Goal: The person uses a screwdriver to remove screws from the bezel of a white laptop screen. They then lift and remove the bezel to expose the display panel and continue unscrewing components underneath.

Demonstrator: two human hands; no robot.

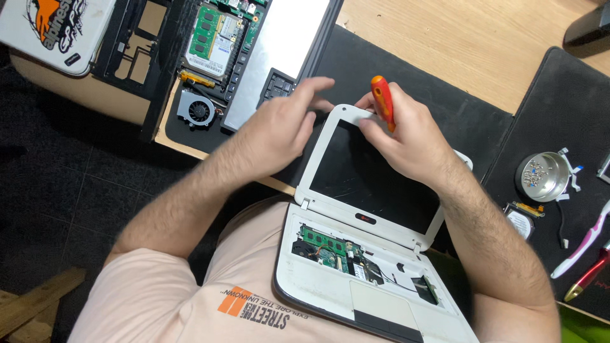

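The right hand (406, 136) grips a screwdriver (383, 101) with orange handle, at the top edge of the white laptop (356, 254) lid; the left hand (279, 130), fingers spread, touches the lid corner; the laptop rests on the person's lap, its keyboard removed.

I see the open laptop (356, 254) on my lap, its screen (365, 174) leaning on the table edge. My left hand (279, 130) is left of its top corner, my right hand (406, 136) over the screen with a screwdriver (383, 101). Behind lies a second laptop (222, 51). At right a bowl (543, 176) stands on a mat (572, 95).
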